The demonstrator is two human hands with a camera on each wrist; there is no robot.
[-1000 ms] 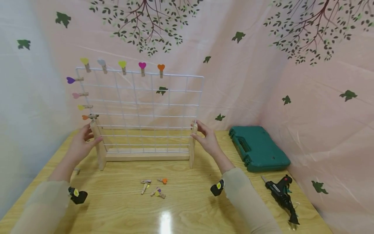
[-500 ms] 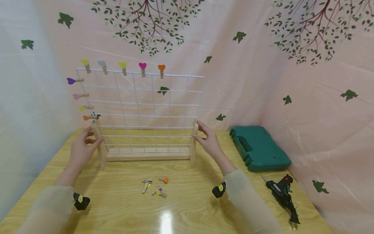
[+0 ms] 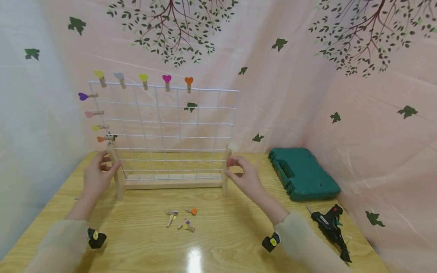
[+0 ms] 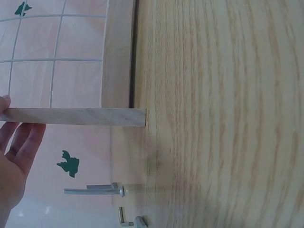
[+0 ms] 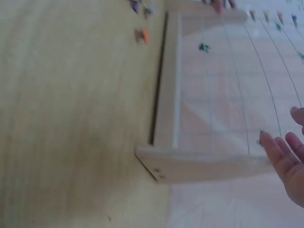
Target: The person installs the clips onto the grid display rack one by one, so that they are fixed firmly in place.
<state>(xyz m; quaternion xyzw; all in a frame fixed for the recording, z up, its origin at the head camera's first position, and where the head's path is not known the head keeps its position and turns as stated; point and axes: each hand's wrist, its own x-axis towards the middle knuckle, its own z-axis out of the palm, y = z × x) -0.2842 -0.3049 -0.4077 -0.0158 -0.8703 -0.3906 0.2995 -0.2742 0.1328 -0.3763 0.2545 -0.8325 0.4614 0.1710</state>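
A makeshift craft corner: a wooden worktop (image 3: 218, 242) curtained by tree-printed pink sheets (image 3: 290, 76), with a glue gun (image 3: 329, 229) and green tool case (image 3: 302, 172).

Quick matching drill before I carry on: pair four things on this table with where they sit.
Things:
1. white wire grid in a wooden stand
2. dark green plastic case
3. black glue gun
4. loose heart-topped wooden clips

Places:
A. near right corner of the table
B. between both hands
C. in front of the stand
D. far right, by the curtain

Pairs: 1-B, 2-D, 3-A, 4-C
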